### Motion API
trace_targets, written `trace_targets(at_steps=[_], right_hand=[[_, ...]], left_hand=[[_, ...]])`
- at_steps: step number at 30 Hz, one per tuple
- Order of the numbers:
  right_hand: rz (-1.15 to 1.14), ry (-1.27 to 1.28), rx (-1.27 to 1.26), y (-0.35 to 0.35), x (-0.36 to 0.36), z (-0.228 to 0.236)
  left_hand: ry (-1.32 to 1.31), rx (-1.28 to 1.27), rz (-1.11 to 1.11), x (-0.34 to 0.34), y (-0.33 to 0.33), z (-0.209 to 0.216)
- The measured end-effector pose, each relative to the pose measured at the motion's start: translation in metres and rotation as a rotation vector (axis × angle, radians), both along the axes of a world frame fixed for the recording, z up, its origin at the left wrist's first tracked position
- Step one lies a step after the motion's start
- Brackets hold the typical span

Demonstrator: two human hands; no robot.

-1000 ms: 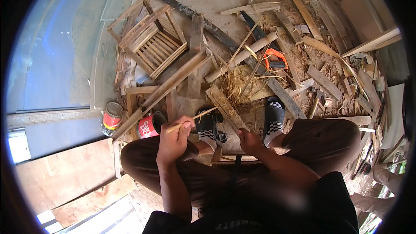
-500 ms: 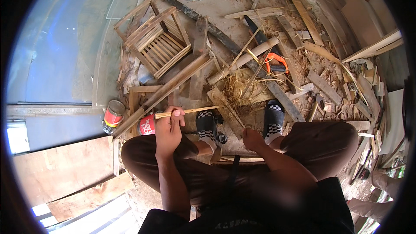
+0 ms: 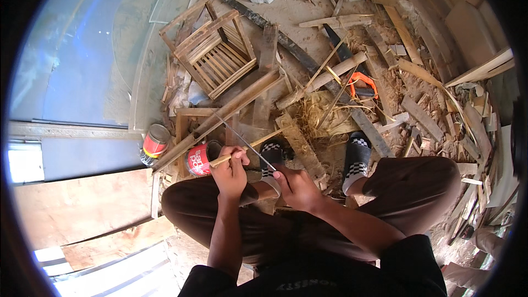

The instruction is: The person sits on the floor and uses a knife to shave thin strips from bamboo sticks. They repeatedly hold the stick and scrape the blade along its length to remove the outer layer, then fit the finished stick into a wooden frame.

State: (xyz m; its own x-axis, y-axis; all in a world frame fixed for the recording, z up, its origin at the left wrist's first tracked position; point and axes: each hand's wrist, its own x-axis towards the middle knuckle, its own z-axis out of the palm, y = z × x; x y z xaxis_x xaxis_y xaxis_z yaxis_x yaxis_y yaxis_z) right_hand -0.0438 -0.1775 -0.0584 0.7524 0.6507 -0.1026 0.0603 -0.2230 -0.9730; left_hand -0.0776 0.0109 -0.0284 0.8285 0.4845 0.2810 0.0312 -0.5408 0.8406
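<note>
My left hand [image 3: 230,173] is closed around a thin, pale wooden stick [image 3: 267,139]. Past the fingers, the stick slants up to the right, above my left foot. My right hand [image 3: 300,188] grips the lower end of a long, narrow metal blade [image 3: 236,131], seen nearly edge-on; its handle is hidden in the fist. From there the blade points up and left, crossing the stick just beyond my left hand. Whether blade and stick touch, I cannot tell. A red and white can [image 3: 197,160] stands just left of my left hand.
A slatted wooden stool [image 3: 212,58] lies tipped at the upper left. An orange-handled saw [image 3: 363,85] rests among planks and shavings [image 3: 324,113]. Another can [image 3: 155,142] stands by the blue panel [image 3: 71,49]. A long beam [image 3: 231,110] slants across the left side.
My right hand has come left and slightly down, bringing the blade from between my feet to across the stick. My left hand has shifted slightly right and down; the whole view has shifted too.
</note>
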Motion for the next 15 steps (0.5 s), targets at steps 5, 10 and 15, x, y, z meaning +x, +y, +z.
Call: trace_targets(at_steps=[5,10,15], right_hand=[[-0.008,0.003,-0.098,-0.001,-0.005,-0.015],[-0.004,0.056,-0.155,0.000,0.001,-0.017],[0.013,-0.045,0.027,0.004,-0.005,0.006]], left_hand=[[0.091,-0.013,-0.034,-0.004,0.006,-0.009],[-0.197,-0.109,-0.037,-0.004,0.008,-0.008],[-0.175,0.084,-0.064,-0.005,0.012,-0.009]])
